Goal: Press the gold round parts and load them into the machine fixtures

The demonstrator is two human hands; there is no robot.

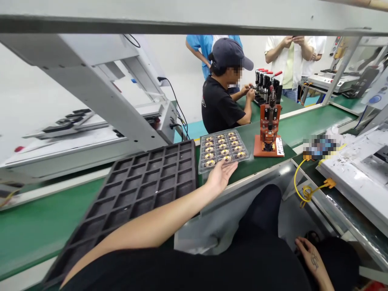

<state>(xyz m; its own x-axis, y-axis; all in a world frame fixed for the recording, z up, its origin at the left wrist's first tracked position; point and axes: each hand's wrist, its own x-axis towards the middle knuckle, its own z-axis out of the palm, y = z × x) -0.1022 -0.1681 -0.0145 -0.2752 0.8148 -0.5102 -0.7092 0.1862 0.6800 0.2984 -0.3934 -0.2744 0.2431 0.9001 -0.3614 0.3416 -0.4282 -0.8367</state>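
A clear plastic tray [200, 167] lies at the green bench's front edge, with several round gold-and-dark parts [224, 152] in its pockets. My left hand [220, 178] is at the tray's near edge, palm turned upward. Its thumb overlaps the rim and the fingers stretch along and under the edge. Low on the right, my right hand [311, 256] rests by my leg, fingers loosely bent and holding nothing that I can see. A red toggle-clamp fixture [268, 129] stands upright to the right of the tray.
A large black compartment tray [151, 178] extends left of the plastic tray. Across the bench a co-worker [222, 93] handles something small by several red-handled clamps [266, 83]. A white machine [360, 173] with a yellow cable [307, 194] is at right. A frame beam [194, 18] crosses overhead.
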